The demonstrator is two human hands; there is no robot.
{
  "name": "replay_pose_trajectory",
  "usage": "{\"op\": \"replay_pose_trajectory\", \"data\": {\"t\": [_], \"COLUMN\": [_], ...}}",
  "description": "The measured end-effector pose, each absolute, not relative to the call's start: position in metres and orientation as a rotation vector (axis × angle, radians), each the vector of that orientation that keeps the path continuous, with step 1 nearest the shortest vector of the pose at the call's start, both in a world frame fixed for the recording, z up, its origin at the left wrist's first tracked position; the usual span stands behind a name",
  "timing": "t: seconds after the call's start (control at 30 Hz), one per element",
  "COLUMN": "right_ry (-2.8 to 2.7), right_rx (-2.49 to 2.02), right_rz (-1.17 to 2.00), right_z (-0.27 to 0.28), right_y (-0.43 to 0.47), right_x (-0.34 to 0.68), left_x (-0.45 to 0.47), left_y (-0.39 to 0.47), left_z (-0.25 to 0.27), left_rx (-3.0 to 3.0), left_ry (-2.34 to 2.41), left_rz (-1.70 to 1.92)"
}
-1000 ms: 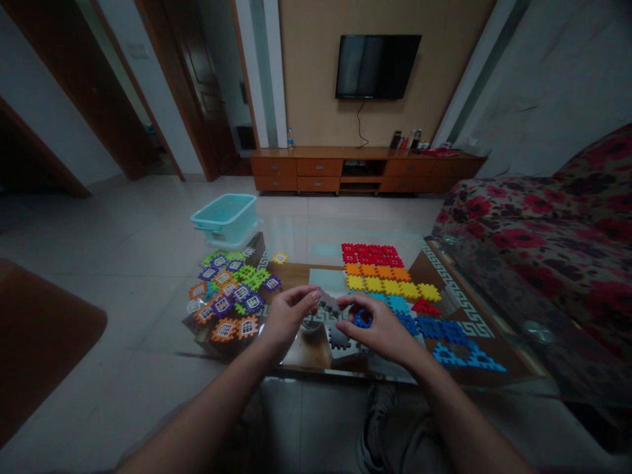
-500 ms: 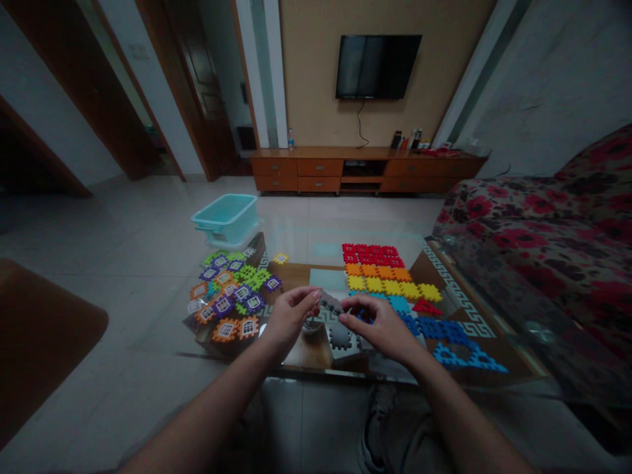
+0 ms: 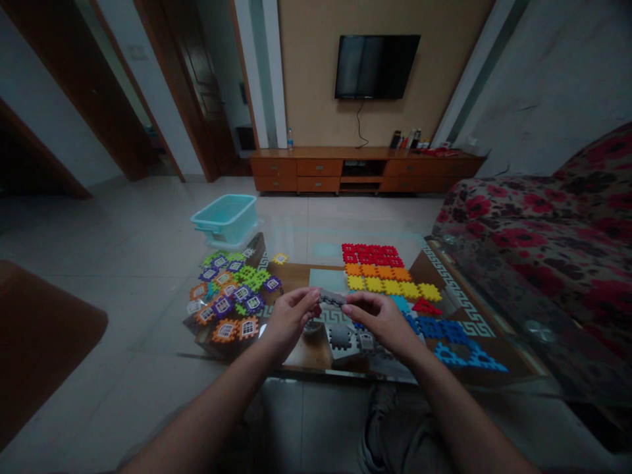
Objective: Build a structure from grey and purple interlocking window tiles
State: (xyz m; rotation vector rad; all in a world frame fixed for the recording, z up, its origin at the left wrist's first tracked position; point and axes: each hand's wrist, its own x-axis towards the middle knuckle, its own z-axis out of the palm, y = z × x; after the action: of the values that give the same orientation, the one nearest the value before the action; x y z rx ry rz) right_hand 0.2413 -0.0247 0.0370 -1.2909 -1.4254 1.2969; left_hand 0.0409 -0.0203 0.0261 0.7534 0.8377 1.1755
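Note:
Above the near side of a glass table, my left hand (image 3: pixel 295 316) pinches the left end of a grey interlocking toy tile (image 3: pixel 332 298). The tile's right end is between the thumb and fingers of my right hand (image 3: pixel 378 318). It is tilted and seen nearly edge-on. Below lie another grey tile (image 3: pixel 340 336) and a grey window tile (image 3: pixel 366 341); my right hand hides part of what lies beyond. Light blue tiles (image 3: pixel 401 303) and dark blue tiles (image 3: pixel 441 328) lie just past my right hand.
Red tiles (image 3: pixel 370 253), orange tiles (image 3: pixel 378 271) and yellow tiles (image 3: pixel 392 287) lie in rows on the glass table (image 3: pixel 162 332). Mixed window tiles (image 3: pixel 224 305) are heaped on the left. A turquoise bin (image 3: pixel 227 227) stands at the far left; a floral sofa (image 3: pixel 538 217) is to the right.
The grey tile has tipped to a flatter, more edge-on angle between my hands. My right hand has shifted slightly right, showing more of the grey window tile below.

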Motion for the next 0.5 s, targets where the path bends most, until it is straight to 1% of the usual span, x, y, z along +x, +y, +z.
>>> {"op": "replay_pose_trajectory", "data": {"t": [0.5], "right_ry": [-1.512], "right_rx": [-1.304], "right_rz": [1.234], "right_z": [0.0323], "right_y": [-0.0243], "right_x": [0.2424], "left_x": [0.0437], "left_y": [-0.0221], "left_z": [0.0285], "left_rx": [0.714], "left_ry": [0.855], "left_rz": [1.160]}}
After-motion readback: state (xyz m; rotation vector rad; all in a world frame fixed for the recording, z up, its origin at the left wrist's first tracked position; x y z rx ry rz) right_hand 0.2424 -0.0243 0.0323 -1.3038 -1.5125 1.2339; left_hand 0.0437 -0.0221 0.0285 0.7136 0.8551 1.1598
